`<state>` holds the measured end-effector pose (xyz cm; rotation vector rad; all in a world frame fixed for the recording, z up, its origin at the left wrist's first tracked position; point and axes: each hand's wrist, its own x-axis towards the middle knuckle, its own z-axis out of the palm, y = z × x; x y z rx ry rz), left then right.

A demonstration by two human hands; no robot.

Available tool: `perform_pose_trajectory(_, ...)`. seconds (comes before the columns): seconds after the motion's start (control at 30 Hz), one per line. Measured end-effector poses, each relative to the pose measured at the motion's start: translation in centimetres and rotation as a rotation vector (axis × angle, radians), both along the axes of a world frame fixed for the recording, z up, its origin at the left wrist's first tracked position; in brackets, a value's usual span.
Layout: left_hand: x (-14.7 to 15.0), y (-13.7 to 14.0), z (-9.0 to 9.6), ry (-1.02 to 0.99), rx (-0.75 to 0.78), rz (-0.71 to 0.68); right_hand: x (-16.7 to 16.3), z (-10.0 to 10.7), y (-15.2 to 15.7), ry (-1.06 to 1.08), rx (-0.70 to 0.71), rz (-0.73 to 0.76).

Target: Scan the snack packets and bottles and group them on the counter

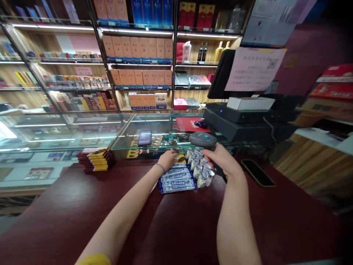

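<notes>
My right hand is closed round the handle of a dark grey barcode scanner, its head pointing left above a group of small silver-topped cans. My left hand has its fingers bent together at the left end of a yellow and brown packet; what lies under the fingertips is hidden. Several blue and white long packets overlap on the dark red counter, just in front of my left hand and left of the cans.
A stack of brown and yellow packets stands at left, a black phone at right. Beyond are a glass display case, a small screen, a mouse on a red mat and a till. Boxed goods fill the shelves.
</notes>
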<state>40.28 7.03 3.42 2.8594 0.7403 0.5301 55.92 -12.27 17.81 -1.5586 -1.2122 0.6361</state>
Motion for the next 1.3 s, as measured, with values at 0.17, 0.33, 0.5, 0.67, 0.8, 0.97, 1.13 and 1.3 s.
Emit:
perform_pose_trajectory(0.17, 0.7, -0.3, 0.3, 0.188, -0.04, 0.064, -0.1, 0.2, 0.0, 0.086, -0.06, -0.003)
perform_pose_trajectory(0.33, 1.3, -0.5, 0.6, 0.289, -0.055, 0.07, -0.1, 0.2, -0.1, 0.109, -0.047, -0.013)
perform_pose_trajectory(0.5, 1.6, -0.7, 1.2, 0.34, -0.049, 0.093, 0.0, 0.1, -0.1, 0.133, -0.031, 0.004)
perform_pose_trajectory(0.67, 1.8, -1.5, 1.8, 0.37, -0.027, 0.083, -0.1, 0.2, -0.1, 0.138, -0.025, 0.004)
perform_pose_trajectory(0.8, 1.5, -2.0, 2.1, 0.346, -0.002, 0.074, -0.2, 0.3, -0.1, 0.152, -0.03, 0.011)
perform_pose_trajectory(0.97, -0.4, -1.8, 2.9, 0.267, 0.031, 0.095, -0.6, 0.4, -0.1, 0.132, -0.004, 0.01)
perform_pose_trajectory(1.13, -4.5, -1.4, 3.5, -0.154, -0.008, 0.045, -1.3, 0.4, 0.1, 0.1, 0.001, 0.02)
perform_pose_trajectory(1.3, -9.6, -1.3, 2.9, -0.678, -0.229, 0.114, -2.9, 0.3, 0.9, 0.068, 0.031, 0.077)
